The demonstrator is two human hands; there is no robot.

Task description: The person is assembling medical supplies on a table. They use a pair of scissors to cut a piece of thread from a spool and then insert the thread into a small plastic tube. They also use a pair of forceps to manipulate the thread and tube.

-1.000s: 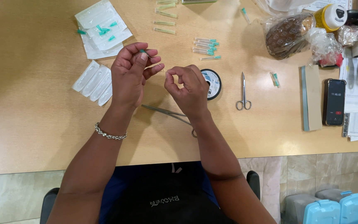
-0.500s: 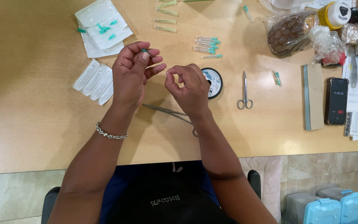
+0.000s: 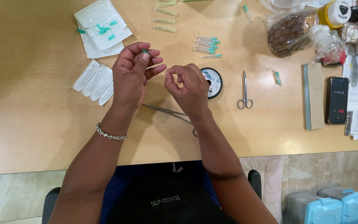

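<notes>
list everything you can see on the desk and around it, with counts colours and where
needle: one, green hub, pinched in left hand
capped needles: small cluster, green hubs, above right hand
blister packs: several, clear, left of left hand
opened packs: pile, white with green caps, top left
round spool: one, black, beside right hand
forceps: one, metal, under the wrists
scissors: one, metal, centre right
phone: one, black, right
table: tan wood
left hand: bracelet on wrist
right hand: fingers pinched, contents unclear

Small green-hubbed needle [image 3: 146, 52], pinched at the fingertips of the left hand [image 3: 131, 76], tilted above the wooden table. The right hand [image 3: 189, 87] is curled, thumb and forefinger pressed together just beside it; what they hold is too small to tell.
</notes>
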